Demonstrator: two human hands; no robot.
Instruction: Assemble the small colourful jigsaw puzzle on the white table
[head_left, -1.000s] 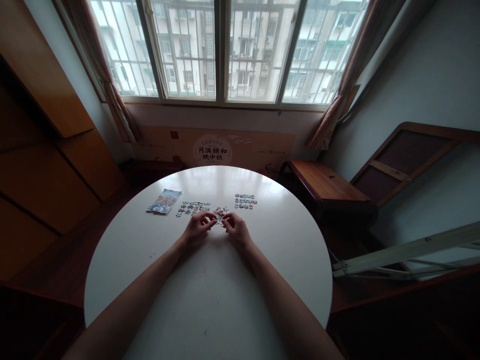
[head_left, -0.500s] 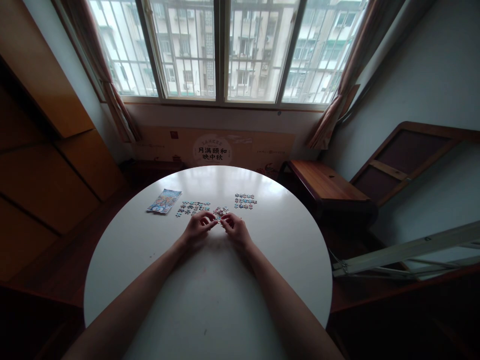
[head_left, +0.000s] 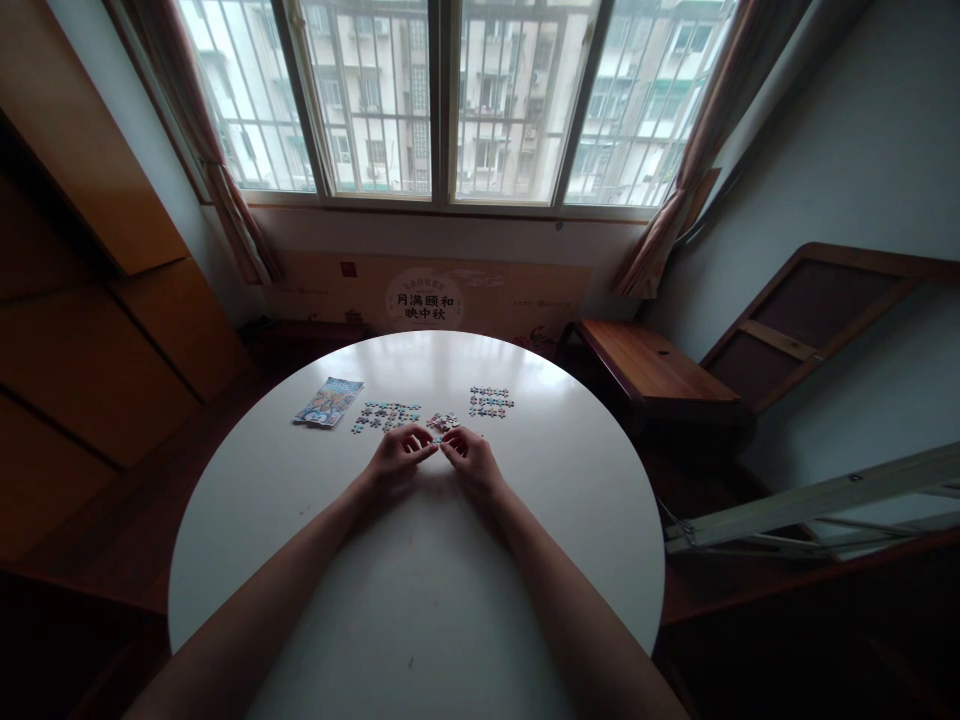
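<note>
Both my hands rest near the middle of a round white table (head_left: 420, 600), fingertips meeting. My left hand (head_left: 397, 456) and my right hand (head_left: 472, 462) are closed in pinches on small jigsaw pieces between them (head_left: 439, 440). Just beyond my fingers lies a small joined cluster of pieces (head_left: 444, 421). Loose pieces are spread in a patch to the left (head_left: 386, 415), and a third group lies to the right (head_left: 490, 402). A colourful puzzle packet (head_left: 328, 401) lies further left.
A barred window (head_left: 450, 100) with curtains stands behind the table. A wooden bench (head_left: 652, 365) and a leaning wooden frame (head_left: 817, 320) are on the right. Wooden cabinets (head_left: 90, 300) fill the left side. A pale metal bar (head_left: 810, 505) lies low on the right.
My fingertips have drawn slightly closer together over the pieces. Hands and pieces otherwise stay in place.
</note>
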